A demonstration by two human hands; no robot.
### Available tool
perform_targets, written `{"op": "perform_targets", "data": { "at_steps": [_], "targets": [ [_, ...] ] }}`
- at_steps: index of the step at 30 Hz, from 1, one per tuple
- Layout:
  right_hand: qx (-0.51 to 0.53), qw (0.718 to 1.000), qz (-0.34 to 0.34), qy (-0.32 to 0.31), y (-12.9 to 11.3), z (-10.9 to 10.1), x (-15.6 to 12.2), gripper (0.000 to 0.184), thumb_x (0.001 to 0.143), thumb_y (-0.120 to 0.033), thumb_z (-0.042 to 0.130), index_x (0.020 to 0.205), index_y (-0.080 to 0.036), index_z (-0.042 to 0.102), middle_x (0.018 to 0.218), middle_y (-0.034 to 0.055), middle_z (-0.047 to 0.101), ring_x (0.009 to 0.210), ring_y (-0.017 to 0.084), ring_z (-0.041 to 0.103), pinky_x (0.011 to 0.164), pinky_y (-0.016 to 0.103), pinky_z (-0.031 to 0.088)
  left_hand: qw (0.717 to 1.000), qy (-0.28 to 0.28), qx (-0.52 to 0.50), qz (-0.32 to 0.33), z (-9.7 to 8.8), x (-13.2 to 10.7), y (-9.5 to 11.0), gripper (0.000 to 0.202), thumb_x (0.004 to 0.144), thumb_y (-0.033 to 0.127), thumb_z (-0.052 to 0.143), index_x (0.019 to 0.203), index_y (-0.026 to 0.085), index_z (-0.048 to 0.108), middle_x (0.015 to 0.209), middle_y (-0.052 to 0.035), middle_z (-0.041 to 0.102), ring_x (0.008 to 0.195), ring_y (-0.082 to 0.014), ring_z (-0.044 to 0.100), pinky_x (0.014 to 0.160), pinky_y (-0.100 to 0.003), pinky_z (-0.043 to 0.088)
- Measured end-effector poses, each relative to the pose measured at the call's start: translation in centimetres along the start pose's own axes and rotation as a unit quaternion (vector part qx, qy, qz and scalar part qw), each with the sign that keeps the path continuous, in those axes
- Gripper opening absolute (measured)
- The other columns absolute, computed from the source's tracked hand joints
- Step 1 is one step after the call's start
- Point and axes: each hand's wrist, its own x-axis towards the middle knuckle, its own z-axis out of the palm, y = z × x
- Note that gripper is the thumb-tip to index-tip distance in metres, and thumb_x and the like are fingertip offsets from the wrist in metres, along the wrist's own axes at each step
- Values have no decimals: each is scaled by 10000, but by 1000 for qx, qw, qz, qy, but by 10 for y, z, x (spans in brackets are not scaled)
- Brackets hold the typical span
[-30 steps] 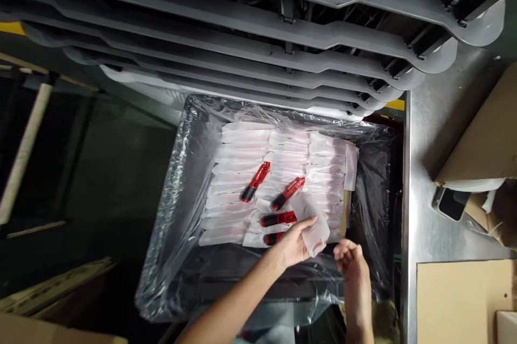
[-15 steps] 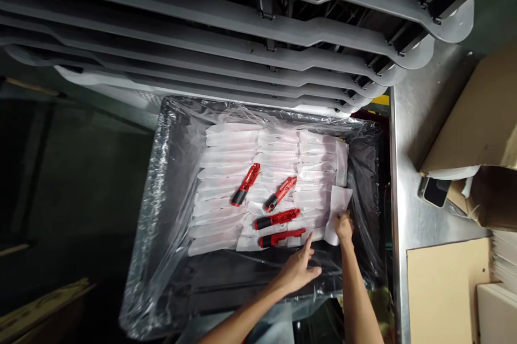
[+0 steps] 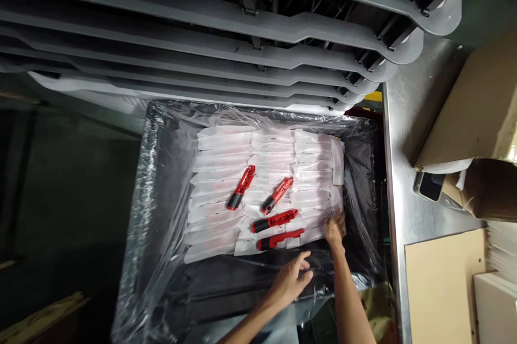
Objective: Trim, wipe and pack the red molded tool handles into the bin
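Note:
My right hand [image 3: 334,230] is at the right end of the packed rows, its fingers curled over a white sleeve-like packet [image 3: 337,201] that lies along the right edge. The hand partly hides this packet. My left hand [image 3: 291,279] hovers over the front of the bin, fingers apart and holding nothing. Several rows of white wrapped packets [image 3: 214,189] fill the bin. On top of them lie several red-and-black half-shell casings, among them one casing [image 3: 279,240] nearest my left hand and another casing [image 3: 241,188] farther left.
A dark bin lined with clear plastic film [image 3: 137,215] surrounds the packets. Grey stacked racks [image 3: 226,53] overhang its far side. On the right, a metal table [image 3: 398,172] carries a cardboard box [image 3: 468,102], a phone [image 3: 430,186] and a tan board [image 3: 444,285].
My right hand has lowered the white packet from a raised, tilted position down against the right edge of the rows. My left hand has drawn back slightly toward me. The view has shifted slightly.

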Motion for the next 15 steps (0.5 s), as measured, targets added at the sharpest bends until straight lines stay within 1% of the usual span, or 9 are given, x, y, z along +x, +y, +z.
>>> {"op": "perform_targets", "data": {
  "at_steps": [2,4,6,8,10,12,13,14,15],
  "targets": [
    [-85,996,1,-9,-3,8,-1,471,941,-347,636,1373,-210,510,1486,107,452,1321,313,479,1081,583,414,1000,-8,-2,2,4,-2,0,419,719,308,726,1133,278,668,981,-49,692,981,-257,621,1019,-400,406],
    [-132,991,-12,-22,-7,8,1,478,938,-346,640,1376,-208,508,1489,109,449,1329,318,473,1084,592,408,1000,-13,7,4,7,-4,2,413,705,291,735,1113,267,679,980,-57,701,977,-265,624,1014,-411,405],
    [-142,989,-43,-28,-10,1,0,461,940,-344,639,1364,-208,519,1479,107,461,1319,312,485,1077,582,422,1000,-13,23,9,8,-7,7,407,692,289,743,1094,260,685,989,-66,706,980,-273,624,1009,-417,405],
    [-123,988,-90,-28,-12,-14,-9,441,943,-341,637,1349,-202,531,1465,106,482,1305,302,504,1069,571,435,999,-15,41,19,7,-11,17,401,687,313,749,1080,262,683,993,-65,707,985,-275,624,999,-412,412],
    [-86,985,-148,-23,-9,-33,-34,411,952,-299,613,1339,-180,539,1471,127,481,1303,292,520,1074,533,443,997,-24,62,36,5,-16,33,400,693,358,749,1075,266,676,994,-60,706,999,-274,623,988,-398,421],
    [-39,977,-210,-8,-2,-53,-73,374,950,-218,563,1319,-152,556,1487,165,461,1305,280,537,1080,458,452,993,-43,88,61,6,-23,57,394,697,416,747,1047,249,676,966,-65,700,990,-276,625,961,-388,436],
    [-15,970,-243,5,4,-62,-96,367,939,-180,533,1303,-150,570,1493,176,452,1305,270,545,1079,413,457,990,-58,102,76,8,-28,72,383,703,451,740,1014,237,679,951,-70,696,977,-276,626,941,-381,446],
    [7,961,-275,20,12,-70,-120,370,921,-161,516,1285,-165,585,1485,167,464,1293,258,560,1068,381,466,986,-77,116,93,13,-33,90,373,714,491,727,977,230,679,939,-71,691,968,-275,624,920,-371,454],
    [27,951,-305,39,22,-77,-144,374,904,-161,515,1267,-202,598,1464,134,496,1270,242,582,1053,359,480,980,-97,129,112,21,-40,109,374,729,531,709,946,228,676,935,-69,686,966,-272,620,904,-360,459]
  ]
}}
